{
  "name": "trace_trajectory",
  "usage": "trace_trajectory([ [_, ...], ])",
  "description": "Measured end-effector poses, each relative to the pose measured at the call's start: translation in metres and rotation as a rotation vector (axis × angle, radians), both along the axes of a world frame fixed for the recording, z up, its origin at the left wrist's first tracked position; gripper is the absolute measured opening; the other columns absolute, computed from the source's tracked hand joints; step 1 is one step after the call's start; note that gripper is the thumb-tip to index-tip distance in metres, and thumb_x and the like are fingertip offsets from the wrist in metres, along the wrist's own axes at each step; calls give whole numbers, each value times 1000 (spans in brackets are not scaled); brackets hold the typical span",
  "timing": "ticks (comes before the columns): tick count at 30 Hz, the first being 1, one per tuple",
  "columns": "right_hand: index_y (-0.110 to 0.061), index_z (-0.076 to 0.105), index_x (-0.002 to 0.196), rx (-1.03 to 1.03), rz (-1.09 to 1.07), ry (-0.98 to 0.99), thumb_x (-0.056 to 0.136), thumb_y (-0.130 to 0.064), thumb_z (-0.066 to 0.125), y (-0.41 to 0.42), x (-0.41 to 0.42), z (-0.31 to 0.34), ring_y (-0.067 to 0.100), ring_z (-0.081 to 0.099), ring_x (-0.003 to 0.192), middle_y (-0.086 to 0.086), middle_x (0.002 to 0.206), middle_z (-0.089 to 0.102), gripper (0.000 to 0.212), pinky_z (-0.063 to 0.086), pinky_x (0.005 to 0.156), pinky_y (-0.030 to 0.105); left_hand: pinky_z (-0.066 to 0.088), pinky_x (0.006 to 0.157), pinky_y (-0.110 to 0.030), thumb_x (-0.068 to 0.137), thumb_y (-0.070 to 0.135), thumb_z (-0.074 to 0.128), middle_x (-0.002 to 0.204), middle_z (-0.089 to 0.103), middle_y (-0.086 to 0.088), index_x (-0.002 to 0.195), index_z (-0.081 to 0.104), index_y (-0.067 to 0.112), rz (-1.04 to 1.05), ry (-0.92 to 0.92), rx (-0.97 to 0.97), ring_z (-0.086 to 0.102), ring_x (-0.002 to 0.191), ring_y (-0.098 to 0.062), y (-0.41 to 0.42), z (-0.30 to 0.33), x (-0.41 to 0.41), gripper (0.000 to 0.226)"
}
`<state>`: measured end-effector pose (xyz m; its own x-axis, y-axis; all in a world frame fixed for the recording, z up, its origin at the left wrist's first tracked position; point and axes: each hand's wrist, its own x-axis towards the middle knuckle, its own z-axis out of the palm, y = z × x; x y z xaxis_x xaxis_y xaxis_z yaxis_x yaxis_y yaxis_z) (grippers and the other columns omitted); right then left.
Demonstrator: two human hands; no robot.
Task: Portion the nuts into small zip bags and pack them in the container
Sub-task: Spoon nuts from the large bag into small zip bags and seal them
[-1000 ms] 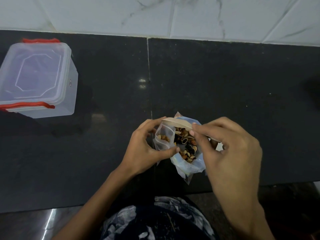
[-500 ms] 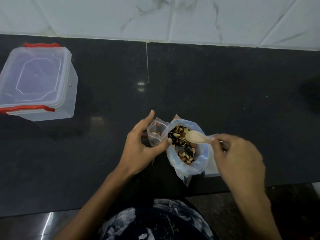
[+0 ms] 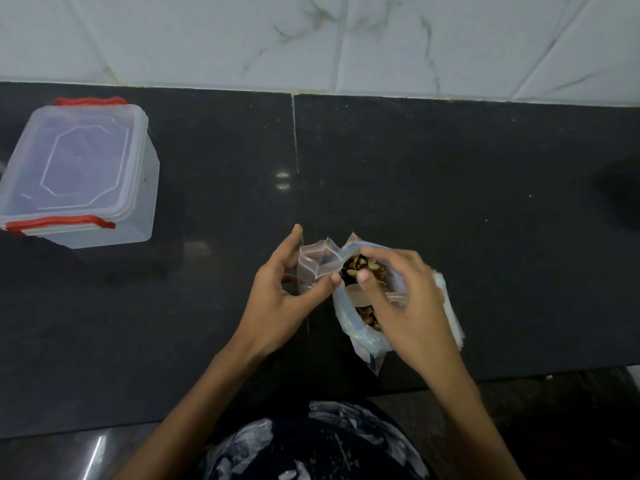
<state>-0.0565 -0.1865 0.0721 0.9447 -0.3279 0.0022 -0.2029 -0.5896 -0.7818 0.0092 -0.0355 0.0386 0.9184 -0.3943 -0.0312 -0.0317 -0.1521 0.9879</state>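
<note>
The left hand [image 3: 284, 292] pinches the small zip bag [image 3: 313, 263] open beside the big nut bag [image 3: 363, 336], so the right hand [image 3: 405, 306], gripping the spoon [image 3: 358, 295], has a short transfer.

Clearance on the desk [image 3: 450, 202]

Bare surface lies between the lidded container [image 3: 79, 174] at far left and the bags [image 3: 363, 327] near the front edge; right of the bags also open.
</note>
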Motion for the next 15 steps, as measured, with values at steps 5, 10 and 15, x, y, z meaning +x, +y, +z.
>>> trace_trajectory([
  [5, -27, 59, 117, 183, 303, -75, 94, -28, 49, 9, 19, 10, -5, 49, 117, -19, 121, 55, 25, 39, 94, 10, 49, 90, -26, 77, 33, 59, 115, 64, 8, 149, 15, 22, -88, 67, -87, 61, 104, -4, 2, 9, -2, 85],
  [10, -33, 61, 89, 102, 343, 11, 89, -31, 57, 8, 29, 16, -5, 52, 96, -16, 99, 53, 5, 43, 84, 16, 47, 71, -7, 92, 12, 44, 89, 59, -10, 145, 11, 22, -115, 127, -133, 55, 76, -3, 8, 12, -5, 64],
  [15, -31, 58, 79, -14, 371, 50, 77, -53, 57, 13, 38, 23, -2, 52, 82, -12, 85, 52, 22, 41, 70, 12, 39, 94, -9, 90, 39, 46, 120, 52, 38, 140, 35, 34, -124, 208, -90, 45, 120, 12, 19, 5, 4, 51],
])
